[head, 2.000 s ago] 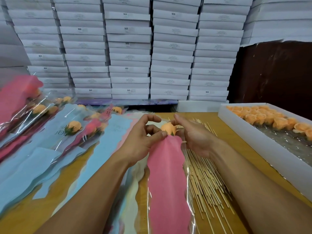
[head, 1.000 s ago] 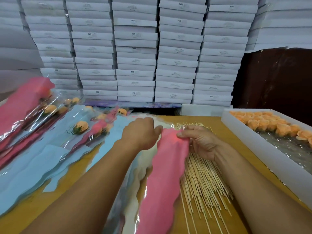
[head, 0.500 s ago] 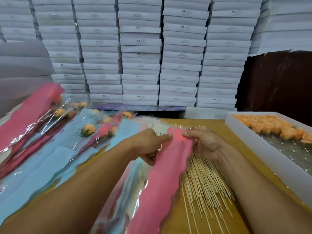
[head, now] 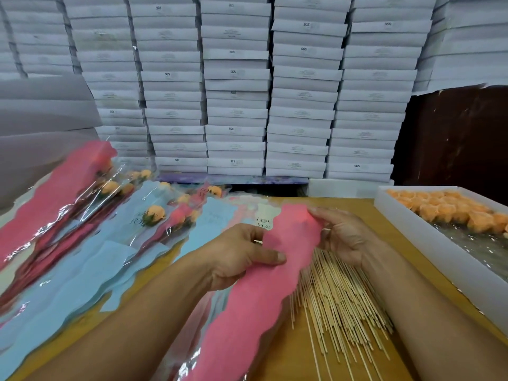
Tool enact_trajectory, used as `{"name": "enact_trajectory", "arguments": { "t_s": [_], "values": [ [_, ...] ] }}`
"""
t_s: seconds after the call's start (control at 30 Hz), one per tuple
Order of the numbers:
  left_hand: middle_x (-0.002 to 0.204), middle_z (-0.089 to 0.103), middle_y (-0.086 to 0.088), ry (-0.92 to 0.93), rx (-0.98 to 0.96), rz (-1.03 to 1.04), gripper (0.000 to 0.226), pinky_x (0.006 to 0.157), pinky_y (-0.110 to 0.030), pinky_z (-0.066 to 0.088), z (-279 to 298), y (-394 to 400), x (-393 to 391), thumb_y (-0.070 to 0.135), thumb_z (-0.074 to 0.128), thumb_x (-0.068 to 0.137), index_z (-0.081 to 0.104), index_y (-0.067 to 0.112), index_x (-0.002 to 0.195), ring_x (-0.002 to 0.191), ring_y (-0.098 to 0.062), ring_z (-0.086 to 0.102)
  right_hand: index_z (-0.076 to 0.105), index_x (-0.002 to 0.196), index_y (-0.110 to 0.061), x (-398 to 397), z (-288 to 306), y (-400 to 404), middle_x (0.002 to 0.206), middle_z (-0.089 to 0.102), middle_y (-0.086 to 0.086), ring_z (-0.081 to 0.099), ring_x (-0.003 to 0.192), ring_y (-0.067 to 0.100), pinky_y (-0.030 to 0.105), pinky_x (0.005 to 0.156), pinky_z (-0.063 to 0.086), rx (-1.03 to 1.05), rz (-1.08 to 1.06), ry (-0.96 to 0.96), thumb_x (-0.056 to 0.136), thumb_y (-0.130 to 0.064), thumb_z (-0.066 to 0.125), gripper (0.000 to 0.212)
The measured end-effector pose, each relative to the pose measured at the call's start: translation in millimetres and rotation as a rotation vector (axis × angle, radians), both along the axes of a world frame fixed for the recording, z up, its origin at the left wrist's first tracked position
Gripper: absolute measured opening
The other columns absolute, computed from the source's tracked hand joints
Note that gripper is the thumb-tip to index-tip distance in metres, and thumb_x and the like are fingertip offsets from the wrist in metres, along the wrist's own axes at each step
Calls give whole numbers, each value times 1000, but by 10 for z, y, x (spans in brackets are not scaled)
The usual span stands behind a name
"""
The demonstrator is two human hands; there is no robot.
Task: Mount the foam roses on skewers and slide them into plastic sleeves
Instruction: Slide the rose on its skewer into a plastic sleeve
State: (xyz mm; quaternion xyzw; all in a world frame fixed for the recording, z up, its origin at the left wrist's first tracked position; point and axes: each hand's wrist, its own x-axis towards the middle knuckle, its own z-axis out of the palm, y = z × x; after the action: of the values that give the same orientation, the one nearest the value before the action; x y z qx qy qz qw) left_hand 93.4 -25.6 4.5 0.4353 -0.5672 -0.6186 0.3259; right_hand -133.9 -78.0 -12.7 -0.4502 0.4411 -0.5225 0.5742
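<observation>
Both hands hold one pink sleeve above the surface.

The left hand (head: 236, 257) pinches the pink sleeve (head: 261, 287) at its left edge, thumb lying across the front; the right hand (head: 343, 235) has its grip on the sleeve's top right corner, fingers curled round the rim. Under and just right of the grip lies a heap of skewers (head: 338, 298) on the wooden surface (head: 299, 350). Farther right, a white tray (head: 428, 243) holds orange foam roses (head: 445, 210). Left of the grip, finished roses in pink and blue sleeves (head: 90, 229) lie fanned out. Behind everything rise stacked white boxes (head: 236, 92).
</observation>
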Motion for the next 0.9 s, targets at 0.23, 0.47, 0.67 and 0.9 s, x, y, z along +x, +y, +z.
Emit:
{"name": "enact_trajectory", "arguments": {
  "t_s": [0.23, 0.47, 0.67, 0.9],
  "values": [
    [77, 72, -14, 28, -55, 81, 18, 57, -30, 60, 38, -48, 235, -12, 69, 83, 69, 5, 90, 60, -22, 70, 68, 108, -14, -53, -16, -39, 98, 77, 10, 73, 69, 23, 25, 42, 45, 72, -95, -41, 96, -28, 67, 19],
    [81, 74, -17, 36, -83, 191, 18, 56, -31, 59, 39, -197, 528, -10, 70, 81, 70, 3, 94, 64, -25, 72, 65, 110, -12, -53, -38, -16, 98, 78, 11, 68, 64, 16, 23, 43, 44, 49, -80, 185, 99, -23, 63, 16],
    [89, 73, -18, 82, -143, 335, 28, 60, -34, 61, 47, -359, 534, -7, 68, 86, 64, 0, 114, 67, -25, 72, 72, 96, -4, 397, 42, 322, 87, 76, 13, 60, 53, 11, 16, 35, 33, 11, 491, 500, 97, -31, 66, 28],
    [79, 75, -12, 159, -235, 471, 18, 57, -37, 62, 131, -455, 379, -6, 69, 86, 68, 7, 100, 60, -25, 71, 69, 89, -9, 1093, -109, 736, 92, 77, 13, 65, 49, 7, 15, 31, 32, 152, 876, 504, 97, -24, 67, 17]
  ]
}}
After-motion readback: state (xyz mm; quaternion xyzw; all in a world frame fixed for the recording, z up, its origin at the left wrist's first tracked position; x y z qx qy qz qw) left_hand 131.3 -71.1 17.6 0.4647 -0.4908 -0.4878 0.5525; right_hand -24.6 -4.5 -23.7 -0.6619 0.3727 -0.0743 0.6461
